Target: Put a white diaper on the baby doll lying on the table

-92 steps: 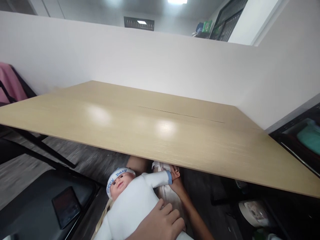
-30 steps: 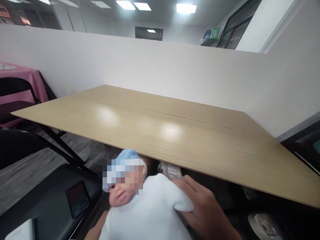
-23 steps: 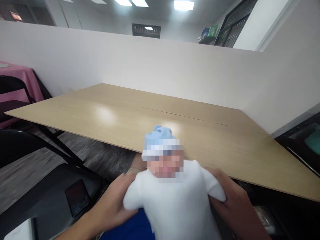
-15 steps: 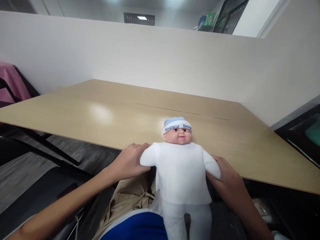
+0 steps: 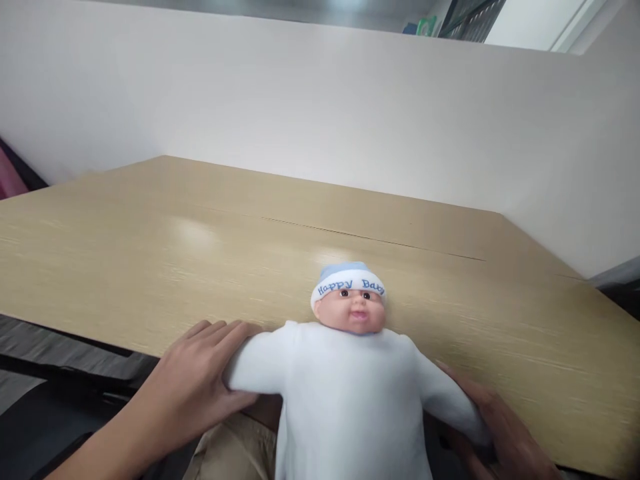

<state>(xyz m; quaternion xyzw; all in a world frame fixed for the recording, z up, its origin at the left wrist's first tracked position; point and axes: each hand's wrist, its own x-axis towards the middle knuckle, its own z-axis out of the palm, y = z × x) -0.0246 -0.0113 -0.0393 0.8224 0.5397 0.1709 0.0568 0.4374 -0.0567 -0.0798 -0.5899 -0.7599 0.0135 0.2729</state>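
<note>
A baby doll (image 5: 350,400) in white clothes faces me at the near edge of the table, its head above the tabletop. It wears a light blue and white cap (image 5: 350,279) lettered "Happy Baby". My left hand (image 5: 205,367) is closed around the doll's sleeved arm on the left side. Around the other sleeved arm, my right hand (image 5: 505,427) is wrapped, partly hidden behind the sleeve. The doll's legs fall below the picture.
A light wood table (image 5: 150,267) with a thin seam line spreads ahead, up to a white partition wall (image 5: 300,100). A dark chair (image 5: 45,420) stands at lower left. Pink cloth (image 5: 10,177) shows at the left edge, and my beige trousers (image 5: 235,450) below.
The view has tilted downward and come closer to the table. The doll appears larger and lower, its arms spread wider apart with my hands still on them. Its legs have left the picture.
</note>
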